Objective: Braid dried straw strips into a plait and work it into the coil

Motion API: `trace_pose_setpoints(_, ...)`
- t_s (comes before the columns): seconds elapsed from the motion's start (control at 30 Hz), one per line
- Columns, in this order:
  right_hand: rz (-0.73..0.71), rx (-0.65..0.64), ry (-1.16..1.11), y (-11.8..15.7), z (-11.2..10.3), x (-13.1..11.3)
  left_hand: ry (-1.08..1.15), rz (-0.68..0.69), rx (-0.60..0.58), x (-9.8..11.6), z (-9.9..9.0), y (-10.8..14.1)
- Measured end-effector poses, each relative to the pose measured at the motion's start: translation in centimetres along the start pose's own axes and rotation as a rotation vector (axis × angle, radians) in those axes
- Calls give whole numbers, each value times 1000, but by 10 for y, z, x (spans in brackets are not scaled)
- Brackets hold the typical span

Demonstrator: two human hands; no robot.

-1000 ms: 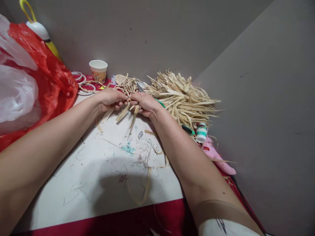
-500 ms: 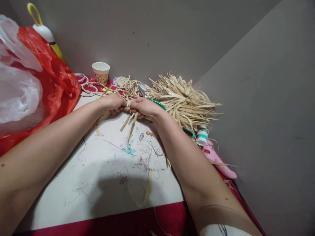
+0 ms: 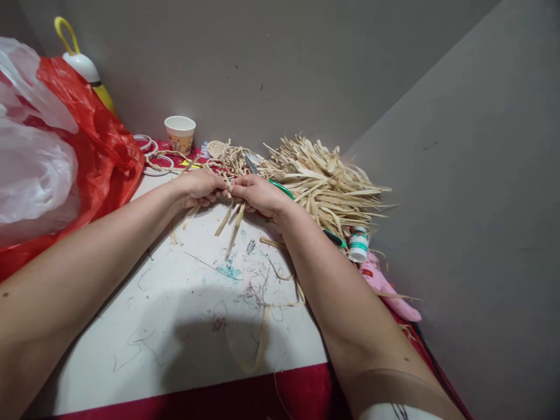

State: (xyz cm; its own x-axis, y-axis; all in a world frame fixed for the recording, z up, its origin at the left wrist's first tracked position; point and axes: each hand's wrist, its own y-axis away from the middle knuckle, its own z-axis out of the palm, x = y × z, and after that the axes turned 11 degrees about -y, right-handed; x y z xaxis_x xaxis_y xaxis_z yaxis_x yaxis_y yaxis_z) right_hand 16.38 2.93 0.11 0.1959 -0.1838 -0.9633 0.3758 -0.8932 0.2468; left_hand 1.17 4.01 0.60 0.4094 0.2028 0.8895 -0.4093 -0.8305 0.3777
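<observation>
My left hand (image 3: 203,188) and my right hand (image 3: 258,193) meet fingertip to fingertip over the far part of the white board (image 3: 175,326). Both are closed in a pinch on one piece of braided straw. Loose straw ends (image 3: 236,230) hang below my right fingers. Behind the hands lies a tangle of twisted straw cord (image 3: 234,158). To its right spreads a big bundle of dry straw strips (image 3: 328,186). Green-handled scissors (image 3: 282,188) lie partly under the strips, beside my right hand.
A paper cup (image 3: 180,135) stands at the back near white rings (image 3: 158,164). Red and clear plastic bags (image 3: 100,146) fill the left, with a yellow bottle behind. A small white bottle (image 3: 358,245) and pink item (image 3: 387,286) lie right.
The whole view has shifted slightly, so most things appear a little lower. Both hands keep their pinch on the braided straw, with only small finger movement.
</observation>
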Motion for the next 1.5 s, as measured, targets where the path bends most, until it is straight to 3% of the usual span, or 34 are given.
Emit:
trace_pose_setpoints(0.17, -75, 10, 113, -1, -3, 2, -80, 119, 201, -10, 7, -8)
trace_pose_setpoints(0.33, -99, -36, 108, -2, -7, 3, -184, 230, 286, -14, 9, -11)
trace_pose_setpoints(0.5, -102, 85, 94, -6, -8, 7, -337, 300, 363, -13, 10, -6)
trace_pose_setpoints(0.67, -187, 220, 93, -9, -7, 7, -284, 320, 354, -15, 10, -8)
trace_pose_setpoints(0.87, -270, 262, 64, -7, -9, 2, -10, 258, 179, -14, 6, -10)
trace_pose_setpoints(1.0, -152, 153, 16, -2, -12, -1, -150, 328, 325, -15, 9, -8)
trace_pose_setpoints(1.1, -93, 106, -31, 1, -13, -3, -212, 308, 400, -14, 13, -6)
trace_pose_setpoints(1.37, -106, 264, -24, -1, -3, -5, -255, 333, 485, -14, 16, -6)
trace_pose_setpoints(1.5, -179, 363, 9, -4, 8, -4, -179, 318, 494, -15, 18, -9)
